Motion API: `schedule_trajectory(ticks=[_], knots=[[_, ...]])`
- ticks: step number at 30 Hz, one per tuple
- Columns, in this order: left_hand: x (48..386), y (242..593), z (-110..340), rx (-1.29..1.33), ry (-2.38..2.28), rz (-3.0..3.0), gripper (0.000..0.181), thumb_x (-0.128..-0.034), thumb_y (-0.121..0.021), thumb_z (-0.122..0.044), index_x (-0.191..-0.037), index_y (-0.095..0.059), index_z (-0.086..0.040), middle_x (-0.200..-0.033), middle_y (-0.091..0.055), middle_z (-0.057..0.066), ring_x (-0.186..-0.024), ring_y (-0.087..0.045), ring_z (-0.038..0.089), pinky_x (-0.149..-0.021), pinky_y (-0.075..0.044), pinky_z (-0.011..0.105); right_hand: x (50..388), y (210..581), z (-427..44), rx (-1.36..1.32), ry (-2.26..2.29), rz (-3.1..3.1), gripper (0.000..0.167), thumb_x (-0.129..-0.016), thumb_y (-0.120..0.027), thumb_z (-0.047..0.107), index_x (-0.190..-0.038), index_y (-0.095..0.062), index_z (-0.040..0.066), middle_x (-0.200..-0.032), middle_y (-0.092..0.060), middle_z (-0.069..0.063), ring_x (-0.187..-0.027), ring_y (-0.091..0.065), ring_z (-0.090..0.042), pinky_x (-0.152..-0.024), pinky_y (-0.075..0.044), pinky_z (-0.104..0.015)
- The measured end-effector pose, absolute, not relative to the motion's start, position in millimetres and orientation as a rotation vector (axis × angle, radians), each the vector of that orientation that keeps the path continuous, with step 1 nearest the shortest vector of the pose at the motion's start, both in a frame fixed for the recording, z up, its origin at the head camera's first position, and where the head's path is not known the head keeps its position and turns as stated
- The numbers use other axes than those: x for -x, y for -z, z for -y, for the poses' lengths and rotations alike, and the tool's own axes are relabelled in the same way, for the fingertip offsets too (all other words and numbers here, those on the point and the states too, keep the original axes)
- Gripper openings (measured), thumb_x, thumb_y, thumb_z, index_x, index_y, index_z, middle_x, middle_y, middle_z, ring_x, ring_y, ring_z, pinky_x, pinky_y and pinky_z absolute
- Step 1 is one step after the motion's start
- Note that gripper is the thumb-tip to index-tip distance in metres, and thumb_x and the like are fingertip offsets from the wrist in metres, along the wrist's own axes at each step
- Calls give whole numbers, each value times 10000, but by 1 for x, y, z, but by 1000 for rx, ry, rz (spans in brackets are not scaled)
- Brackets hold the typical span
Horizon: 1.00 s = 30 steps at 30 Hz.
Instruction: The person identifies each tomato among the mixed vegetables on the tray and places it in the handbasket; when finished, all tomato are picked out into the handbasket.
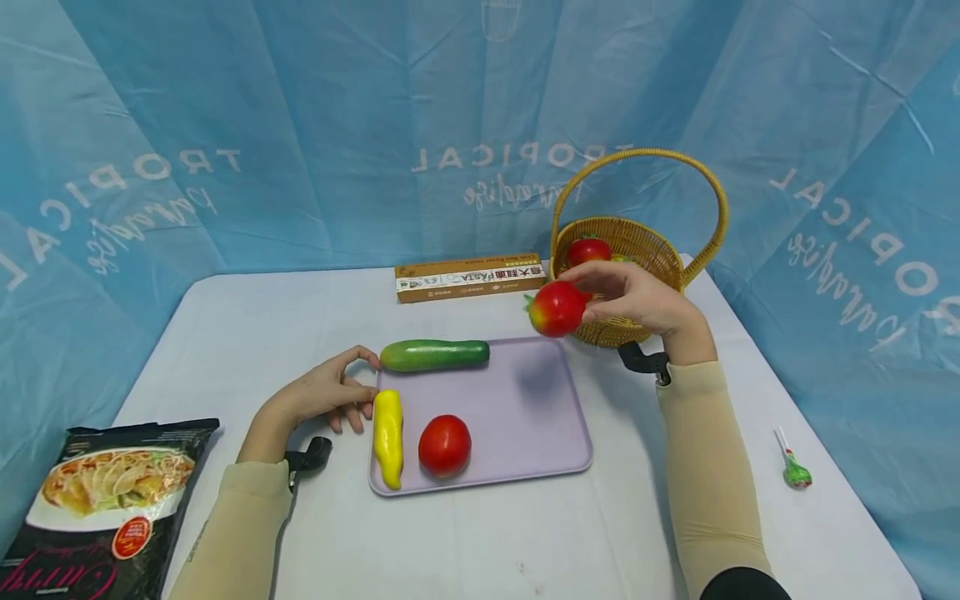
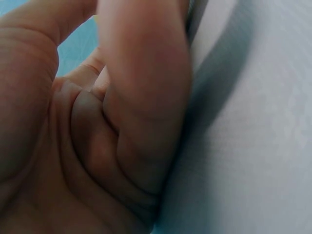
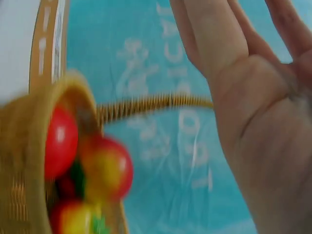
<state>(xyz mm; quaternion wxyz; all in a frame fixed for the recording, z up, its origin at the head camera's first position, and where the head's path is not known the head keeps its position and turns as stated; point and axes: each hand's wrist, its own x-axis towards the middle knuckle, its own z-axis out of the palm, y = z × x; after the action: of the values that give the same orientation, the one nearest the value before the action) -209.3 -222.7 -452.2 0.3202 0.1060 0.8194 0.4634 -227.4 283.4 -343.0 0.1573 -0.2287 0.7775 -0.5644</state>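
My right hand (image 1: pixel 637 300) pinches a round red fruit with a yellowish patch and a green leafy top (image 1: pixel 556 309), raised in front of the basket. In the right wrist view the right hand (image 3: pixel 263 117) shows fingers reaching up, and the held fruit is out of sight. My left hand (image 1: pixel 318 396) rests at the left edge of the lilac tray (image 1: pixel 525 417), its fingertips by the cucumber (image 1: pixel 435 355) and the yellow pepper (image 1: pixel 387 437). The left wrist view shows this hand (image 2: pixel 97 126) with bent fingers near the white surface. A tomato (image 1: pixel 445 447) sits on the tray.
Behind the right hand stands a wicker basket (image 1: pixel 652 250) with a tall handle and several red fruits (image 3: pixel 109 168) inside. A pasta box (image 1: pixel 471 277) lies at the back. A black noodle packet (image 1: pixel 112 508) is at the left, a green-wrapped lollipop (image 1: pixel 796 472) at the right.
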Motion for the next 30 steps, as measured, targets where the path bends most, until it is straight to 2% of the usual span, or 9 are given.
schedule_trajectory(ticks=[5,9,15,20,25,27,30], knots=[[208,452,223,-275,-1223,-2152,529,-1012,-690,-229,-1438,-388,-138,-823,-767,116,-600,-742,227,-495,-572,278,232,348,-313,382,1716,-2412,489,-956,-780,110,-1425,-644,137,-1389,-661,16,-1269,-649,-151,-956,-610,-243],[207,451,223,-266,-1220,-2148,527,-1014,-683,-224,-1439,-383,-139,-820,-764,114,-600,-741,224,-496,-572,274,232,350,-330,250,1721,-2498,541,-957,-799,194,-1463,-611,155,-1414,-636,6,-1280,-635,-165,-946,-612,-235],[207,449,222,-279,-1224,-2155,522,-1014,-683,-219,-1433,-385,-131,-820,-764,115,-594,-737,221,-492,-567,271,237,358,-345,150,1571,-2603,594,-961,-798,319,-1499,-581,192,-1479,-590,-48,-1336,-590,-227,-930,-589,-178],[207,449,222,-267,-1219,-2148,523,-1016,-679,-219,-1437,-381,-133,-819,-765,110,-597,-739,217,-496,-569,267,243,368,-351,99,1441,-2625,600,-977,-779,320,-1521,-558,195,-1525,-556,-86,-1370,-568,-276,-935,-579,-170],[208,450,222,-257,-1223,-2140,527,-1014,-683,-226,-1438,-381,-141,-818,-764,106,-596,-740,217,-498,-569,264,246,373,-353,116,1330,-2675,582,-974,-785,311,-1501,-573,187,-1524,-559,-116,-1400,-564,-342,-886,-541,-121],[208,451,221,-258,-1226,-2139,527,-1013,-684,-224,-1436,-381,-142,-816,-763,108,-595,-739,218,-496,-568,265,247,373,-353,115,1271,-2704,567,-972,-786,314,-1487,-588,187,-1514,-566,-132,-1392,-565,-356,-909,-536,-163],[209,451,222,-261,-1226,-2137,528,-1011,-685,-222,-1435,-381,-140,-817,-763,112,-594,-740,218,-495,-569,267,246,374,-352,104,1177,-2733,548,-973,-783,319,-1472,-600,185,-1503,-567,-150,-1374,-566,-363,-995,-557,-318]])
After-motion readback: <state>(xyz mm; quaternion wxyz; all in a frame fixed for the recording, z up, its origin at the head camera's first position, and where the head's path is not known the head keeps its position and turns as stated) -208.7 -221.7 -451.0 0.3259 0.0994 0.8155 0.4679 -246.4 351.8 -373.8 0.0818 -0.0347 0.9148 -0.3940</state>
